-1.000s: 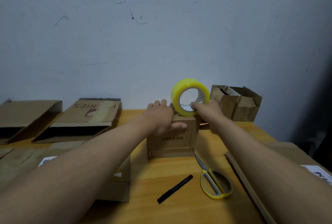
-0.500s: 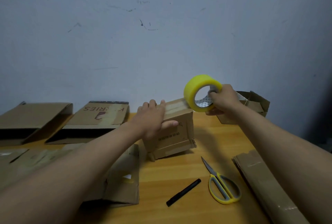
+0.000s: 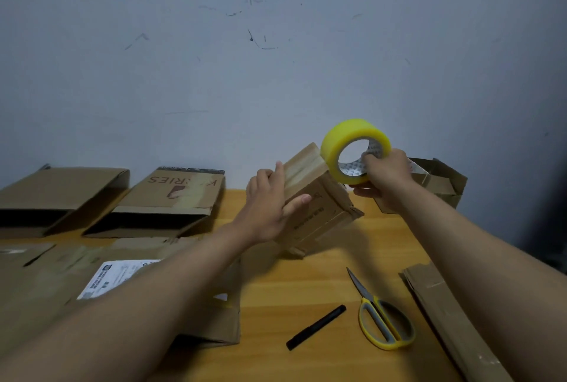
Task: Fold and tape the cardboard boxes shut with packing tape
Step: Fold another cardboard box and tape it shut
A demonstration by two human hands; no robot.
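**Tape roll up at the box's far corner, box tipped on the desk**

Nearest on the desk, a black marker lies at a slant, with yellow-handled scissors just to its right, blades closed and pointing away. There is bare wood around both of them. At the near right edge a flattened strip of cardboard runs off the bottom of the view. On the near left, a flattened carton with a white label lies under the left forearm.

Further in, the small cardboard box sits tilted, its right side lifted, its near lower edge down on the wood. The left hand holds its left face, fingers curled over the top edge, thumb pressed on the front. A band of clear tape runs across the top of the box to the yellow tape roll, which stands on edge at the box's far right corner. The right hand grips that roll, fingers hooked through the core, thumb underneath.

Behind the right hand stands an open carton near the desk's far right corner. Far left, two flat opened cartons rest against the scuffed wall, with bare desk between them and the tilted box.
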